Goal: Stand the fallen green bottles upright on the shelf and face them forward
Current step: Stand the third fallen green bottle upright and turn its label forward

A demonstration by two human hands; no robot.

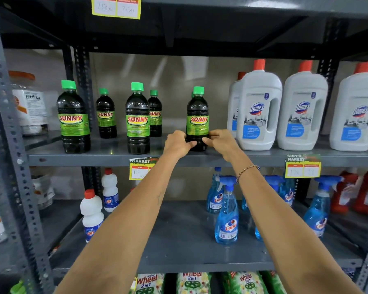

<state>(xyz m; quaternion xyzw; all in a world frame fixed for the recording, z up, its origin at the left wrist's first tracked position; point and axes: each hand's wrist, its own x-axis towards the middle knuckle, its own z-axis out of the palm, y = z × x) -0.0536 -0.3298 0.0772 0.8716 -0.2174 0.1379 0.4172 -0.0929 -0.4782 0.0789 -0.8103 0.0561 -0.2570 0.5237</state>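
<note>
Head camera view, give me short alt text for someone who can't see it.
Two bare hands, left hand and right hand, grip the base of an upright dark bottle with a green cap and green Sunny label on a grey metal shelf. Four matching green-capped bottles stand to its left, white Domex jugs with red caps to its right.

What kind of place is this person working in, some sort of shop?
Most likely a supermarket's cleaning-products aisle. Grey metal shelving carries yellow handwritten price tags printed "SUPER MARKET", and identical goods stand in rows: green Sunny bottles, white Domex jugs and blue spray cleaners below.
</note>
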